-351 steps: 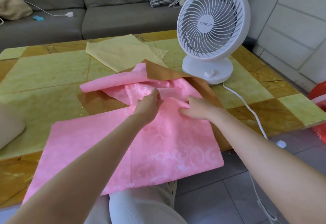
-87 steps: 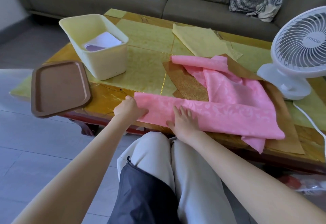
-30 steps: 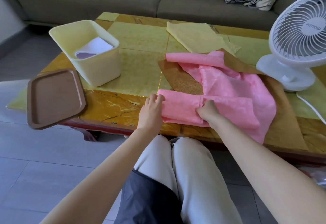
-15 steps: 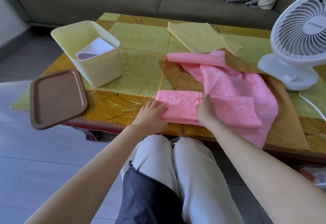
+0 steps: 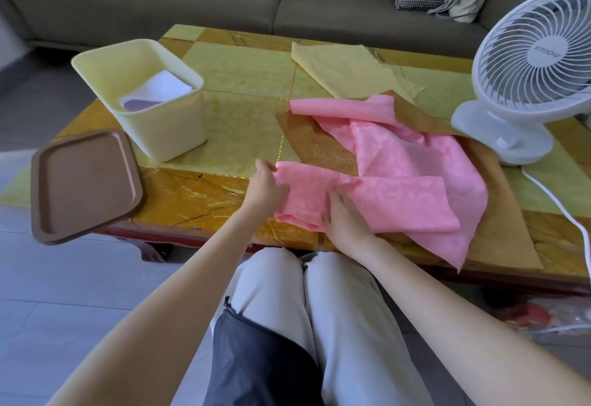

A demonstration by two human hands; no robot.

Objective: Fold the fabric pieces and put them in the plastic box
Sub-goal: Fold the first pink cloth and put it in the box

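A pink patterned fabric [image 5: 399, 201] lies folded into a strip along the table's near edge. My left hand [image 5: 263, 186] pinches its left end and lifts it off the table. My right hand [image 5: 343, 218] grips the strip's near edge at the fold line. A second, crumpled pink fabric [image 5: 383, 137] lies behind it on a brown fabric [image 5: 319, 146]. A yellow fabric [image 5: 342, 67] lies flat at the back. The pale yellow plastic box [image 5: 169, 124] stands at the left with a folded lilac-white fabric [image 5: 156, 90] inside.
A brown lid [image 5: 83, 182] overhangs the table's left front corner. A white desk fan [image 5: 531, 67] stands at the right, its cord [image 5: 559, 207] running off the table's edge. A grey sofa [image 5: 287, 6] is behind the table. My knees are under the near edge.
The wide pink sheet was folded into a narrow strip. In the last second my left hand raised the strip's left end and my right hand moved onto the near edge.
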